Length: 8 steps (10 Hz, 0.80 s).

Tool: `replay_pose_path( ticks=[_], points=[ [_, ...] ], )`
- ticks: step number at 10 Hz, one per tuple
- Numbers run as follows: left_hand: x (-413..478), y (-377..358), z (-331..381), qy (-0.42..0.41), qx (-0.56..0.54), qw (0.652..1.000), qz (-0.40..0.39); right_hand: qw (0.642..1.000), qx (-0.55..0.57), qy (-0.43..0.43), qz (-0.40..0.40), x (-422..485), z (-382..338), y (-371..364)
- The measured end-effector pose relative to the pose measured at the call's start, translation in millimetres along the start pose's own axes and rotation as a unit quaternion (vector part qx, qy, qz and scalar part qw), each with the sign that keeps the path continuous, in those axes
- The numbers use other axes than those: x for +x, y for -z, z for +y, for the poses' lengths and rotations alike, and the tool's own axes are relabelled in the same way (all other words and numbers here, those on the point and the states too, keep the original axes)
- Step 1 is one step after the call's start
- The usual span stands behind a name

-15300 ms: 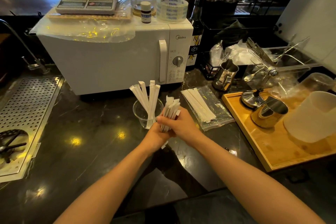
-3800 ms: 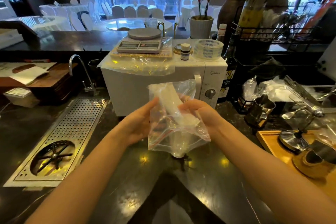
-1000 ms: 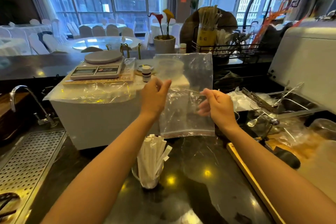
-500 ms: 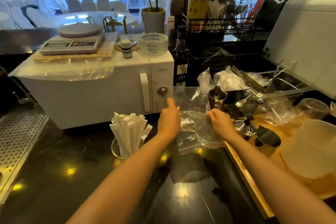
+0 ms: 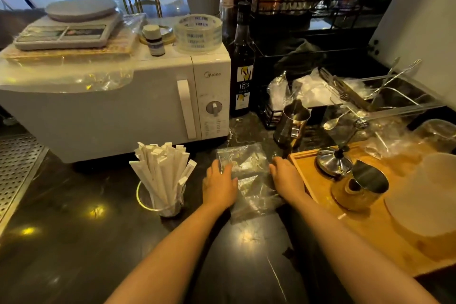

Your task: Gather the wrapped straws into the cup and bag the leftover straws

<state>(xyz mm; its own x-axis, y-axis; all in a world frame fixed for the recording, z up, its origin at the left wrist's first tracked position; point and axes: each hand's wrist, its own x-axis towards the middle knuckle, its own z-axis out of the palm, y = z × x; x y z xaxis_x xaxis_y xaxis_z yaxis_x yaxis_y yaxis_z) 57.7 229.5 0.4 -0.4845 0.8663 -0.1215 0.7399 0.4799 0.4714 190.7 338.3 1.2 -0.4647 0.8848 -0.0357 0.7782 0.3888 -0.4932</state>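
- Clear plastic bag (image 5: 249, 177) lies flat on dark tabletop (image 5: 74, 242), in front of microwave (image 5: 111, 106), just left of wooden tray (image 5: 370, 234).
- Left hand (image 5: 219, 186) palm-down on bag's left edge, fingers spread flat, not gripping.
- Right hand (image 5: 287, 179) on bag's right edge, fingers loosely out; can't tell if pinching the plastic.
- Wrapped straws (image 5: 161, 171) stand bunched in clear cup (image 5: 160, 201), left of left hand, apart from bag.
- Bag contents unclear through creased plastic.
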Motion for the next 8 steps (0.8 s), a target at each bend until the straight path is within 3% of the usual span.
replay_pose_path(
  ticks=[1,3,4,8],
  points=[
    [2,-7,-2,-0.033,0.063,0.996,-0.055,0.999,-0.008,0.049,0.004,0,-4,-2],
    [-1,-18,-8,-0.061,0.106,0.980,-0.157,0.967,-0.096,0.145,-0.189,-9,-10,-22],
    [-6,-18,-15,-0.082,0.156,0.968,-0.177,0.948,-0.173,0.144,-0.226,-13,0,-28],
    [-30,-3,-14,-0.123,0.235,0.952,-0.151,0.939,-0.245,0.162,-0.177,-28,-5,-21]
  ],
)
